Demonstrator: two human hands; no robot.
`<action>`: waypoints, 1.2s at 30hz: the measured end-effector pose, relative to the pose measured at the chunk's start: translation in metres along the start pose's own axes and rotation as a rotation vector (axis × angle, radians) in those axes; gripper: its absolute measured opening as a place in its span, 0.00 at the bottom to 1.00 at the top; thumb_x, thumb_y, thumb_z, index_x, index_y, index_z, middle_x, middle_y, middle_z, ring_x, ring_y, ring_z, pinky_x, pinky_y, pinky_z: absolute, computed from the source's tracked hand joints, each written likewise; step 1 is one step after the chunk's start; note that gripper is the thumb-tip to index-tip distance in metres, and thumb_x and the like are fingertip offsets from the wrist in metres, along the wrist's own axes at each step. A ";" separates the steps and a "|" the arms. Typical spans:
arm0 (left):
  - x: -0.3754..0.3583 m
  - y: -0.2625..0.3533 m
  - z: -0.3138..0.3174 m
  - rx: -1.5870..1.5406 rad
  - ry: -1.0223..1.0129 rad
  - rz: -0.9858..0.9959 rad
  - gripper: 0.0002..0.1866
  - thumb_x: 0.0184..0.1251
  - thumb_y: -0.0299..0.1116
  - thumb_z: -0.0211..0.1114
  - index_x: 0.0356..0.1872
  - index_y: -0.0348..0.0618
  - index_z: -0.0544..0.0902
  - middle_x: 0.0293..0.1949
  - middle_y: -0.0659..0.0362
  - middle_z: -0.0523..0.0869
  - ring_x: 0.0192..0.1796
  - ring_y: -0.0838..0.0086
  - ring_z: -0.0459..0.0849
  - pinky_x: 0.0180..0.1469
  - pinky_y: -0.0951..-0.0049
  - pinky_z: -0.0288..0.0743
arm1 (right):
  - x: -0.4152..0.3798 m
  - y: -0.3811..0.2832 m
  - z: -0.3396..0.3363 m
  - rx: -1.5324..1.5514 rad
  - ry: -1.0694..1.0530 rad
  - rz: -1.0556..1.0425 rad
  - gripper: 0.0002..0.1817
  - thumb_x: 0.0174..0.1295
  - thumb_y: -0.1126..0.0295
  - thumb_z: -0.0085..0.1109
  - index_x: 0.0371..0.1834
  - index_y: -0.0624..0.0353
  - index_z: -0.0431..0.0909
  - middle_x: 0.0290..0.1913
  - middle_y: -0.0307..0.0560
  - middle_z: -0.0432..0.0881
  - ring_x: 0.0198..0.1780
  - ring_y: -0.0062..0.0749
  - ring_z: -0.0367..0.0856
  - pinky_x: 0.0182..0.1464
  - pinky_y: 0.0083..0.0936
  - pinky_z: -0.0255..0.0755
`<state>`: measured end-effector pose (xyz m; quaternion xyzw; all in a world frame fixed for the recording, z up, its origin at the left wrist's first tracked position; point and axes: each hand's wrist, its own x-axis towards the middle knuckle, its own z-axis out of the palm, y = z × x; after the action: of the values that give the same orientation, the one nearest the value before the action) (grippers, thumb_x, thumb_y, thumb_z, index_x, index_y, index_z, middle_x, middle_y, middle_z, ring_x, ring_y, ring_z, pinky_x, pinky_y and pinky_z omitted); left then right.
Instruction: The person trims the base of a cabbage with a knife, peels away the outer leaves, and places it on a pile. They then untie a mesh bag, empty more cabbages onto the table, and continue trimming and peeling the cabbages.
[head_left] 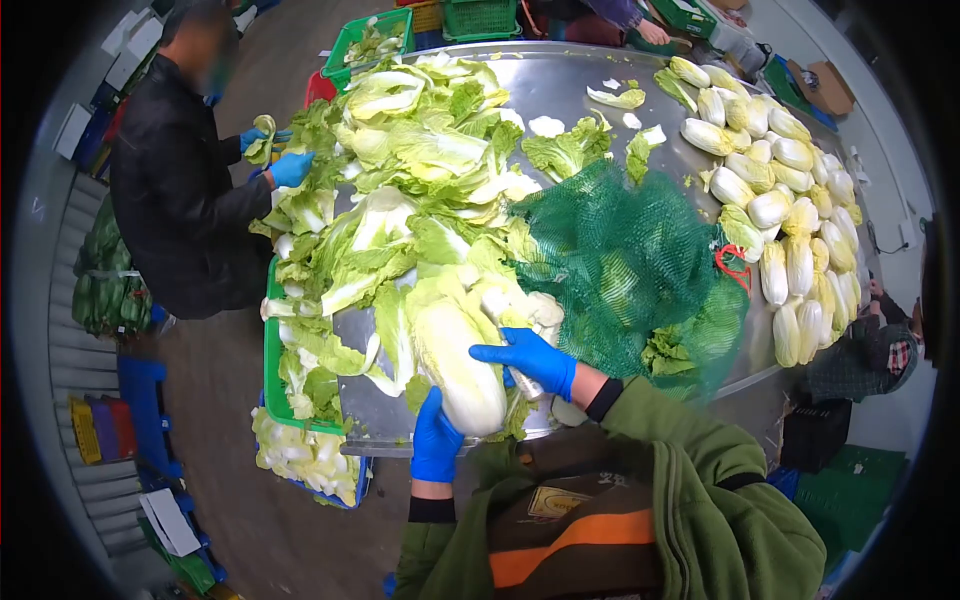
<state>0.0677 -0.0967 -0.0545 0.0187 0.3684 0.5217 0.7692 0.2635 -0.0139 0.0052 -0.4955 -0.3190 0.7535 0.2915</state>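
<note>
The left hand (pixel 435 440) grips the cabbage (pixel 455 365) at the near edge of the surface (pixel 560 80); the right hand's (pixel 540 362) fingers reach its side, their closure unclear. Good handling means supporting the heavy base and pressing lightly, sparing the leaves.

Left hand (pixel 436 440) and right hand (pixel 535 360) are wearing smooth bright-blue gloves (pixel 434 462); green zip-front jacket (pixel 725 500) with black cuffs (pixel 604 398) is covering dark-brown garment (pixel 590 478) bearing orange band (pixel 572 548).
</note>
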 end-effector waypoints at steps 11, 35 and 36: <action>0.002 0.001 0.008 0.202 0.078 0.166 0.33 0.70 0.42 0.57 0.70 0.39 0.58 0.68 0.50 0.66 0.67 0.59 0.68 0.68 0.58 0.63 | 0.006 0.005 0.027 -0.166 0.099 -0.090 0.20 0.57 0.61 0.69 0.44 0.66 0.78 0.25 0.38 0.79 0.23 0.15 0.74 0.26 0.18 0.70; -0.001 0.024 -0.027 0.109 0.026 0.301 0.42 0.59 0.40 0.66 0.72 0.39 0.54 0.67 0.47 0.66 0.67 0.55 0.67 0.69 0.54 0.63 | -0.001 -0.008 0.056 -0.631 -0.023 -0.364 0.25 0.49 0.53 0.74 0.43 0.60 0.80 0.35 0.41 0.81 0.37 0.23 0.79 0.43 0.24 0.74; 0.000 0.024 -0.025 0.109 0.020 0.298 0.42 0.59 0.40 0.66 0.72 0.39 0.54 0.67 0.47 0.66 0.67 0.55 0.67 0.69 0.54 0.63 | 0.004 -0.002 0.055 -0.678 -0.011 -0.379 0.24 0.49 0.54 0.74 0.42 0.60 0.80 0.35 0.40 0.81 0.37 0.23 0.78 0.43 0.24 0.74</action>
<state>0.0342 -0.0949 -0.0629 0.1097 0.3970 0.6096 0.6773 0.2116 -0.0202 0.0215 -0.4922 -0.6374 0.5405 0.2436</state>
